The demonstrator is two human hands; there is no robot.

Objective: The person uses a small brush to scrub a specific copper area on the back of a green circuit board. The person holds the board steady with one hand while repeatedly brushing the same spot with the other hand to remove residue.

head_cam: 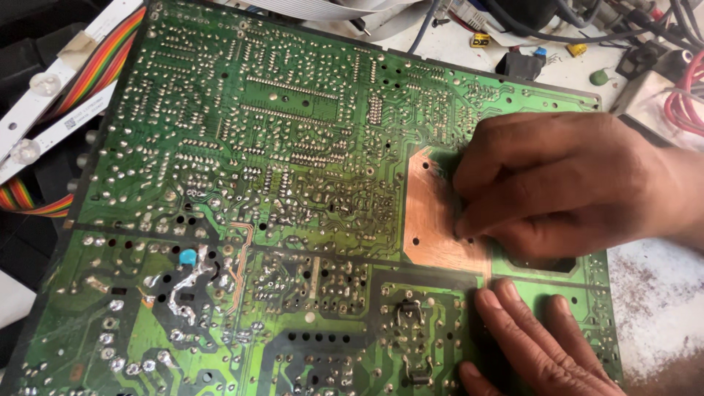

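Right hand (565,183): fingers curled together, tips pressed down onto a bare copper patch (433,220) scraped clean on the solder side of a large green printed circuit board (279,183). Cannot tell whether anything is pinched between the fingertips; nothing shows there.

Left hand (535,345): fingers straight and held side by side, lying flat on the board near its lower right corner, just below the copper patch. It grips nothing.

The board fills most of the view, solder side up, tilted slightly, its far edge running toward the upper right. A small blue disc component (188,257) sits near the lower left part of the board, beside a thick run of silver solder (183,290).

Off the board's left edge: a rainbow-coloured flat ribbon cable (103,62) and white strips with round lenses (44,103). Beyond the far edge: a stained white worktop (653,293) with grey and black wires (528,29), a small green disc part (600,76), and red wires (686,95) at the upper right corner.
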